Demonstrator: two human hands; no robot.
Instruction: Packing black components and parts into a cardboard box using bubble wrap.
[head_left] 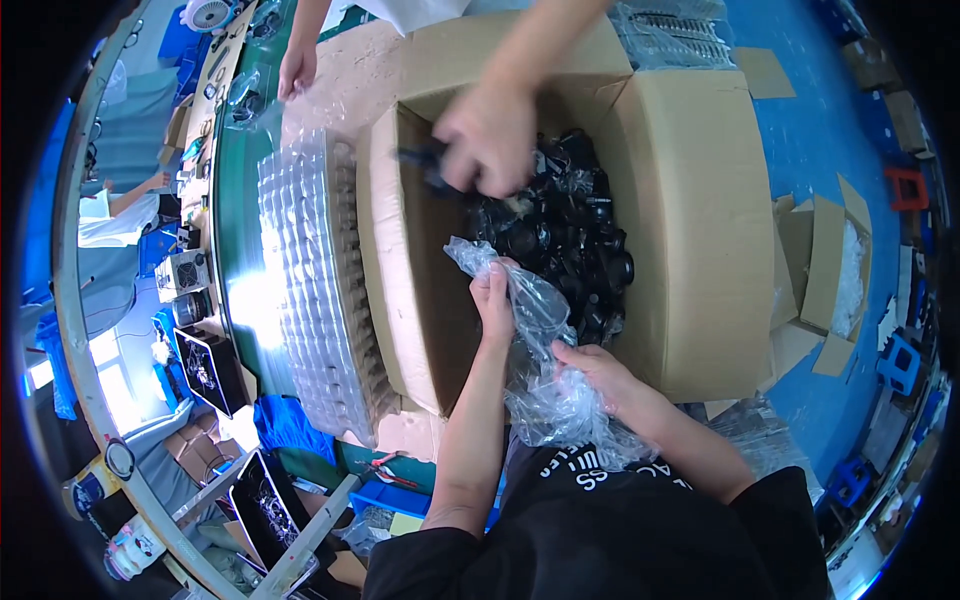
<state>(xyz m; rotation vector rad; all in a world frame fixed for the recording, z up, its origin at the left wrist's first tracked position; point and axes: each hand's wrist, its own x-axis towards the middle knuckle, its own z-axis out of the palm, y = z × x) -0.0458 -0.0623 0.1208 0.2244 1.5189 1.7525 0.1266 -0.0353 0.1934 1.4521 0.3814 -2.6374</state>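
In front of me a clear plastic bag (538,308) hangs crumpled between my hands. My left hand (495,308) pinches its upper part, and my right hand (602,378) grips the bunched lower part near my shirt. Under and beyond the bag, a large open cardboard box (700,230) holds a heap of black devices (575,225) with round, lens-like parts, some in clear film. Another person's hand (490,135), blurred by motion, reaches over the box near a dark object I cannot make out clearly.
Stacked clear plastic trays (315,290) stand left of the box on a green table (240,190). The other person's second hand (298,70) touches clear film. At the right, an open carton (825,265) lies on the blue floor (815,130). Red-handled pliers (385,472) lie near the table's front.
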